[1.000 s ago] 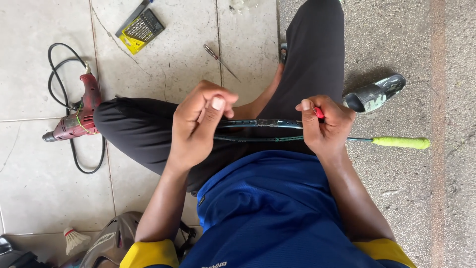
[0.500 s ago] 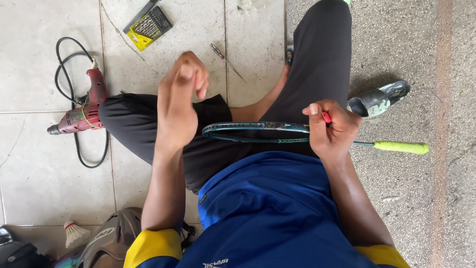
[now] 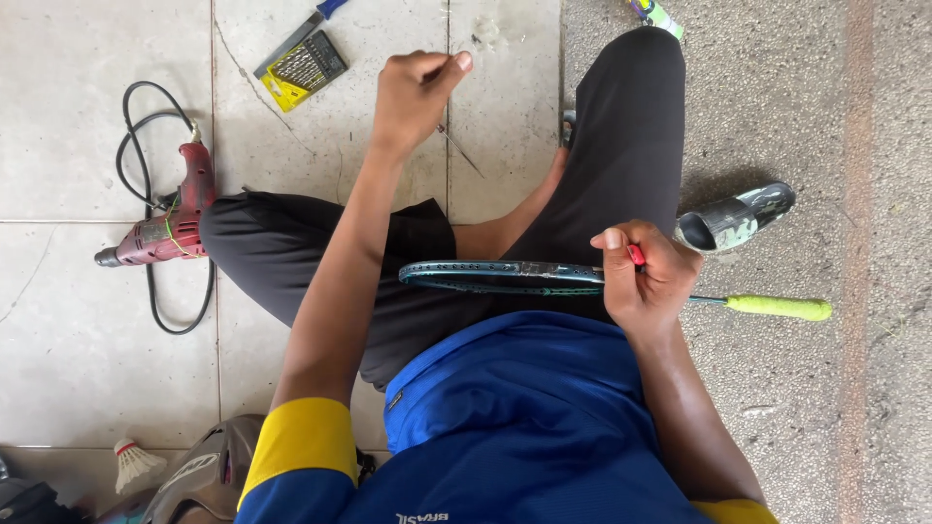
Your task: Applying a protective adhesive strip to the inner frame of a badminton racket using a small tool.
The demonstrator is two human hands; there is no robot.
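The right hand (image 3: 646,281) clenches the racket (image 3: 505,277) frame across the lap, while the left hand (image 3: 413,92), fist pinched shut, is raised well above it.

Blue shirt, black trousers

The shirt (image 3: 524,417) has short sleeves with yellow cuffs (image 3: 301,437); loose black trousers (image 3: 621,146) cover both legs; forearms bare.

Right hand (image 3: 646,281) grips the racket (image 3: 505,278) across the lap; left hand (image 3: 413,92) is raised, perhaps pinching string.
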